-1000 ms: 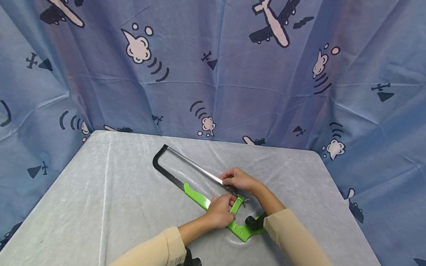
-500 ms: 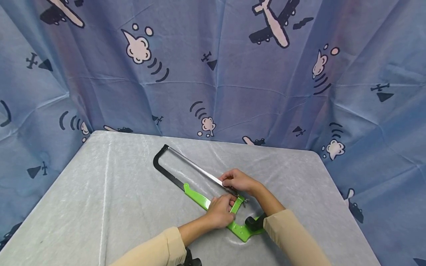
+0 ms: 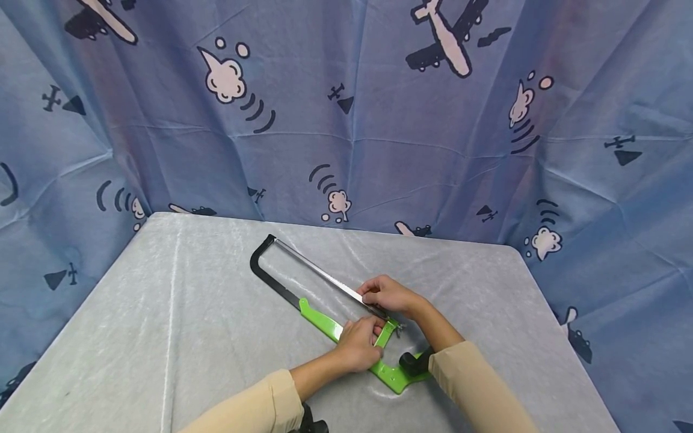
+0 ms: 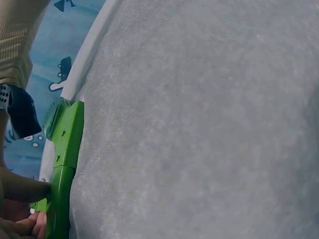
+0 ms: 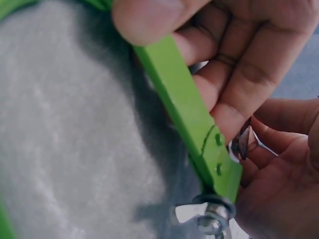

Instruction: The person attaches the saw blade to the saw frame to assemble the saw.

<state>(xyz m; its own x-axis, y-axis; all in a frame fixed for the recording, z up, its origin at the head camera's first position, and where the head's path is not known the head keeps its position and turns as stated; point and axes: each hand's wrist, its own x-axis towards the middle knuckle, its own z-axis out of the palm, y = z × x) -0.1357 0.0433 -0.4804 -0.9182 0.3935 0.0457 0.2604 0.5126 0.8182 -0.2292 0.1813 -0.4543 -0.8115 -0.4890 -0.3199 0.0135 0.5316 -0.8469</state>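
A hacksaw with a green and black frame (image 3: pixel 323 322) lies on the table in the head view. Its silver blade (image 3: pixel 319 272) runs along the far side. My left hand (image 3: pixel 357 346) grips the green frame beside its upright post; in the right wrist view its thumb (image 5: pixel 149 17) lies over the post (image 5: pixel 182 104). My right hand (image 3: pixel 391 294) pinches the blade close to the post, fingers partly hiding that end. A metal wing nut (image 5: pixel 209 221) sits at the post's tip. In the left wrist view, the green frame (image 4: pixel 65 154) passes beside the left thumb (image 4: pixel 25 188).
A pale grey cloth covers the table (image 3: pixel 233 361). Behind it hangs a blue curtain (image 3: pixel 303 108) printed with planes and clouds. Black wrist gear (image 3: pixel 414 362) on the right arm hangs over the saw's handle end.
The blade's near end has come slightly closer to the green post, and the frame's far end has shifted a touch to the right. Both hands keep nearly the same places.
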